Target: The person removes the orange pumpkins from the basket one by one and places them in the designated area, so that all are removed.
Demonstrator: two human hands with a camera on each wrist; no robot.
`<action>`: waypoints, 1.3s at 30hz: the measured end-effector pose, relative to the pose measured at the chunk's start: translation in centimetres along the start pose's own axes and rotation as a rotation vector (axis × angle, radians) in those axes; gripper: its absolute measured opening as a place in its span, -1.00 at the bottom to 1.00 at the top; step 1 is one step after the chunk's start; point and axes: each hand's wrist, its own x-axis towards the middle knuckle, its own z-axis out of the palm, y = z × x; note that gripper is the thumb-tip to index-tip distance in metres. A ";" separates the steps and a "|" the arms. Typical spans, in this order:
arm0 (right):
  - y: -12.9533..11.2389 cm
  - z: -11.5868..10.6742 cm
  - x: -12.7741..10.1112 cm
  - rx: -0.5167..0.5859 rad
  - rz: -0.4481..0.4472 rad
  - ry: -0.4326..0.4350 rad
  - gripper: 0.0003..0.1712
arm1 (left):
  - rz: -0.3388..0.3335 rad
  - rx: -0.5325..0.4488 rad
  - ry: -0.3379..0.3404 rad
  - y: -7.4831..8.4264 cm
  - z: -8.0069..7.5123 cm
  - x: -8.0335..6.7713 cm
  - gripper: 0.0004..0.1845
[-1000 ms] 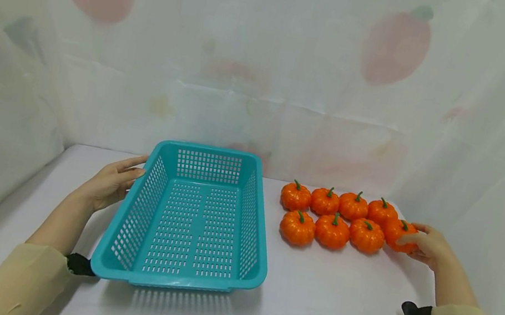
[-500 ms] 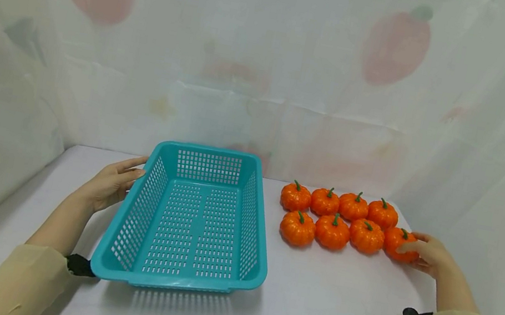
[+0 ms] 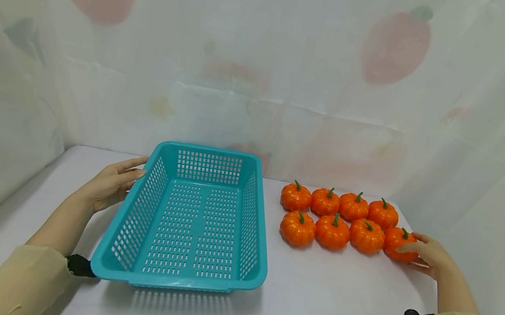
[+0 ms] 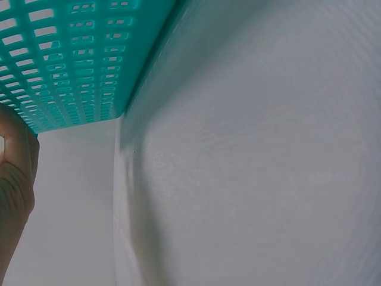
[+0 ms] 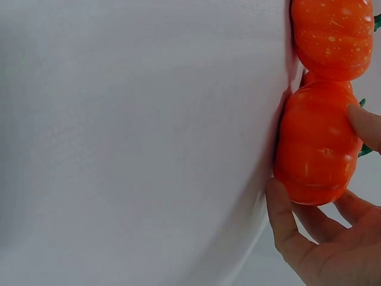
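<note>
My left hand rests its fingertips against the outer left side of a teal plastic basket, just under the rim; its fingers are fairly straight. In the left wrist view the basket's slotted wall is above part of that hand. Two rows of small orange pumpkins with green stems stand to the right of the basket. At the right end of the front row, my right hand holds a pumpkin that sits on the table. The right wrist view has the thumb on this pumpkin and the fingers curled about its outer side.
A neighbouring pumpkin stands close beside the held one, and another pumpkin is behind it. The white table meets a hanging printed cloth at the back, and more cloth hangs on both sides.
The right hand has lowered its pumpkin and shifted it slightly right and nearer, level with the front row; over the last half second it hardly moves. Left hand and basket stay put.
</note>
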 end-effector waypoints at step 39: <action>-7.5 4.2 -1.0 0.026 -0.127 0.459 0.14 | -0.030 0.181 0.016 0.4 -0.1 0.2 -0.21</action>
